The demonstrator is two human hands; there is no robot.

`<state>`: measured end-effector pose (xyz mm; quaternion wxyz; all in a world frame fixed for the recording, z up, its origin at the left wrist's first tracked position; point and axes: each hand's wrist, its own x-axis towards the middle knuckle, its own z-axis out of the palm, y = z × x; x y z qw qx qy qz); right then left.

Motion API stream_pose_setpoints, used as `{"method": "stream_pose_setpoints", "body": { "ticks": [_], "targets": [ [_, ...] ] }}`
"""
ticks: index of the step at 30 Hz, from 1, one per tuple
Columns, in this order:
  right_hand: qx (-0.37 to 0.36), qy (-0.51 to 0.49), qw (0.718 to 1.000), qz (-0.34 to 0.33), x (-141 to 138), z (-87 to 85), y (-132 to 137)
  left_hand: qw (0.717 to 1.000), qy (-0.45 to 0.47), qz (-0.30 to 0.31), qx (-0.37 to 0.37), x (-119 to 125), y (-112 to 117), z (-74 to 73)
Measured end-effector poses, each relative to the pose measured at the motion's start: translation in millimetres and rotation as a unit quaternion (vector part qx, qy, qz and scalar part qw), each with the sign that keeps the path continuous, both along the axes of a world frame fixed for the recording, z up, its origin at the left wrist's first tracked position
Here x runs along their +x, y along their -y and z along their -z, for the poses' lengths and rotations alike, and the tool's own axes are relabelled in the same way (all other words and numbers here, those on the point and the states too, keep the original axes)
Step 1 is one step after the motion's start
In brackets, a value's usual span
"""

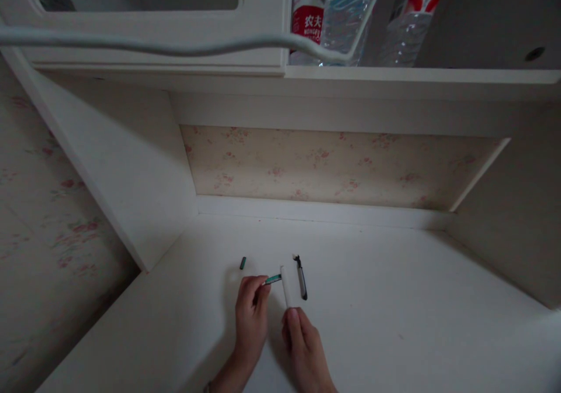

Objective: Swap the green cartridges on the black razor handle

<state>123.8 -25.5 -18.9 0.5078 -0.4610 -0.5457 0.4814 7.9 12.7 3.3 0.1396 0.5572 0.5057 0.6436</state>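
My left hand [251, 317] pinches a slim green-and-dark cylinder [274, 279], which looks like a small battery, between thumb and fingertips. Its far end meets or nearly meets the side of a white stick-shaped object [286, 285]; I cannot tell whether they touch. That white object stands out from my right hand [303, 340], whose thumb and fingers close round its lower end. On the white desktop, just beyond my left hand, lies a second small green-and-dark cylinder [243, 262]. To the right of the white object rests a slim black piece [301, 277] with a pale tip.
The white desktop [372, 299] runs back to a panel with flowered wallpaper [324, 165]. Side boards enclose it left and right. Overhead is a shelf [421, 76] with several plastic bottles [346, 19], and a pale bent tube [175, 45] crosses in front of it.
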Motion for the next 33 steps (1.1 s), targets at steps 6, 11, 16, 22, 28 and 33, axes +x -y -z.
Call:
{"method": "stream_pose_setpoints", "body": {
  "ticks": [6,11,16,22,28,33],
  "targets": [
    [0.004,0.021,0.995,-0.097,-2.2,4.1,3.1,1.000,-0.004,0.002,-0.011,0.7,0.5,0.8],
    [-0.009,-0.019,1.000,-0.021,-0.2,4.7,-1.5,1.000,-0.005,0.000,-0.004,0.1,-1.1,1.6],
    [-0.007,0.009,0.996,-0.084,-0.8,2.8,1.3,1.000,-0.008,0.005,-0.016,0.2,-1.4,2.9],
    [-0.018,-0.021,0.999,-0.032,0.7,0.9,1.0,1.000,-0.009,-0.002,-0.020,0.4,-0.1,-0.5],
    [-0.009,0.001,0.995,-0.095,-0.6,-1.6,4.5,1.000,-0.002,0.008,-0.026,1.0,0.2,-0.8],
    [-0.023,-0.023,0.998,-0.063,-1.6,-0.9,3.3,1.000,-0.001,-0.001,-0.026,1.0,0.5,-0.7]
  ]
}}
